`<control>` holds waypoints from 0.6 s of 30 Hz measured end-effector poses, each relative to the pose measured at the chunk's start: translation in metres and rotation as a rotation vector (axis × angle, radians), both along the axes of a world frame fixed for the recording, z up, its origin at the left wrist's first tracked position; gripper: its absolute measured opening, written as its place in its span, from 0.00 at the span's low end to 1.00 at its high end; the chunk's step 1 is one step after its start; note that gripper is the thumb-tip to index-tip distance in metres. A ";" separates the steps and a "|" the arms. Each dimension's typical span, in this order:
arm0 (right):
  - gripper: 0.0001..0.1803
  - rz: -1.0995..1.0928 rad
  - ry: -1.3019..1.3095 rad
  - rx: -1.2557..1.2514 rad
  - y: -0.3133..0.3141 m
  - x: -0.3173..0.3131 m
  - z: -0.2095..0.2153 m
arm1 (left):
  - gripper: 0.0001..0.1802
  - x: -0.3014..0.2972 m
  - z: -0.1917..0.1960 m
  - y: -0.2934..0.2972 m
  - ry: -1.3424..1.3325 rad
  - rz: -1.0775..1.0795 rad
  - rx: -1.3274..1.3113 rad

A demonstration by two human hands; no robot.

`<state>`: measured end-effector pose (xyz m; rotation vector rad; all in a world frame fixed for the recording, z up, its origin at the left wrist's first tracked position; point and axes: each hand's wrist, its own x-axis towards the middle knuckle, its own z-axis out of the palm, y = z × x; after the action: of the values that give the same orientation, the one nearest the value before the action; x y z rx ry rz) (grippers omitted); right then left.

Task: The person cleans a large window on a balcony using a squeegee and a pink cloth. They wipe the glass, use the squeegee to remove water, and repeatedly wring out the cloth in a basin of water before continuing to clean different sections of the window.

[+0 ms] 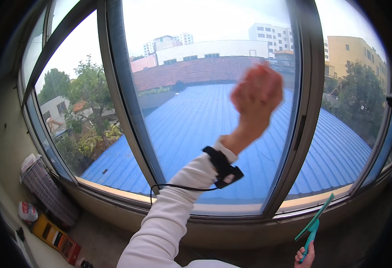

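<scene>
My left hand [255,111] is raised in front of the middle window pane [196,134], its fingers pressed over a pinkish-red cloth [258,85]. Motion blurs both hand and cloth, and they appear to be against the glass. A white sleeve covers that arm, with a black strap and small device [225,167] at the wrist and a black cable trailing from it. Low on the right, my right hand [305,255] is closed round the handle of a teal squeegee [313,228]. The squeegee's long blade tilts up toward the sill, apart from the middle pane.
Dark metal frames [307,111] divide the windows, and a sill [223,219] runs beneath. At the lower left, a rolled patterned mat [48,192], a white-and-red bag [28,211] and a yellow-and-red box [55,239] stand by the wall. Outside is a blue corrugated roof [196,111].
</scene>
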<state>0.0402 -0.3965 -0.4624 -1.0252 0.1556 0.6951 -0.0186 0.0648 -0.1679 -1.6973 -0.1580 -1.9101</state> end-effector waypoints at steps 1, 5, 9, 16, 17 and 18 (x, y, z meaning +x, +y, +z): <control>0.19 -0.003 -0.007 -0.003 0.000 -0.001 0.003 | 0.36 0.010 -0.019 -0.017 0.107 0.130 0.006; 0.19 0.004 -0.013 0.006 -0.004 -0.004 0.014 | 0.46 0.011 -0.081 -0.066 0.296 0.108 0.070; 0.18 -0.035 -0.011 0.039 -0.015 -0.005 0.014 | 0.55 -0.055 -0.106 -0.044 0.425 0.339 0.125; 0.12 -0.184 0.040 -0.010 -0.037 0.012 -0.013 | 0.34 -0.228 -0.095 0.030 -0.259 0.412 -0.220; 0.14 -0.239 0.076 -0.021 -0.039 0.014 -0.018 | 0.41 -0.247 -0.101 0.033 -0.373 0.536 -0.327; 0.16 -0.207 0.066 0.005 -0.042 0.015 -0.022 | 0.43 -0.256 -0.105 0.039 -0.449 0.627 -0.374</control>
<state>0.0549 -0.4381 -0.4846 -0.9663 0.3130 0.5404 -0.2751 0.1034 -0.2730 -1.1812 -1.1374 -1.7884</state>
